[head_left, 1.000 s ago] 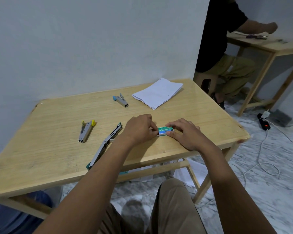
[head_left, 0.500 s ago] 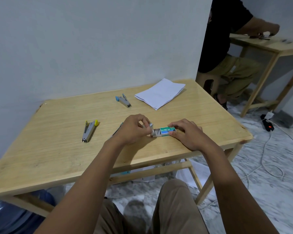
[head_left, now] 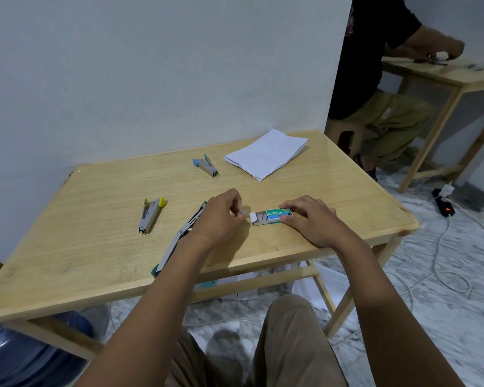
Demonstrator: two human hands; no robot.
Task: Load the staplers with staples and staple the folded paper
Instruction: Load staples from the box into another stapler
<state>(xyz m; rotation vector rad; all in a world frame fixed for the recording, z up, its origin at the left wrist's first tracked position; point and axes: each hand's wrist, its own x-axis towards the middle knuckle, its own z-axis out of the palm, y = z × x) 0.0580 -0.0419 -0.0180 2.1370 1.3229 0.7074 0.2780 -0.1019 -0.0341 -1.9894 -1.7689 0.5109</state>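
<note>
1. Location: the box (head_left: 274, 216) of staples, green label reading "No 10-1M", lies on the table (head_left: 95, 219) near the front edge, directly before the person. Its inner tray stands partly out of the sleeve toward the left, end flap open, with grey staple rows visible inside
2. Right hand (head_left: 310, 222): grips the box at its labelled right end, fingers curled over the top, thumb against the near side
3. Left hand (head_left: 221, 216): closed in a pinch on a small grey strip (head_left: 245, 211), held between thumb and fingertips just above the table. The strip sits just beside the tray's open flap; whether the two touch cannot be told
4. Teal stapler (head_left: 179, 241): lies opened out flat on the table, partly hidden under the left wrist and forearm, running from the front edge toward the hand
5. Yellow stapler (head_left: 150, 215): lies left of the teal stapler, apart from both hands, arms slightly parted
6. Blue stapler (head_left: 206, 165): lies farther back, near the paper (head_left: 266, 153)
7. Paper: a folded white stack at the far right of the table, close to the wall, touched by neither hand
8. Surroundings: a second person (head_left: 375, 79) sits on a stool (head_left: 344, 132) at a second table (head_left: 458, 76), back right. A power strip (head_left: 444, 206) with a red light lies on the floor, and a blue jug (head_left: 25, 358) stands under the table's near left corner
</note>
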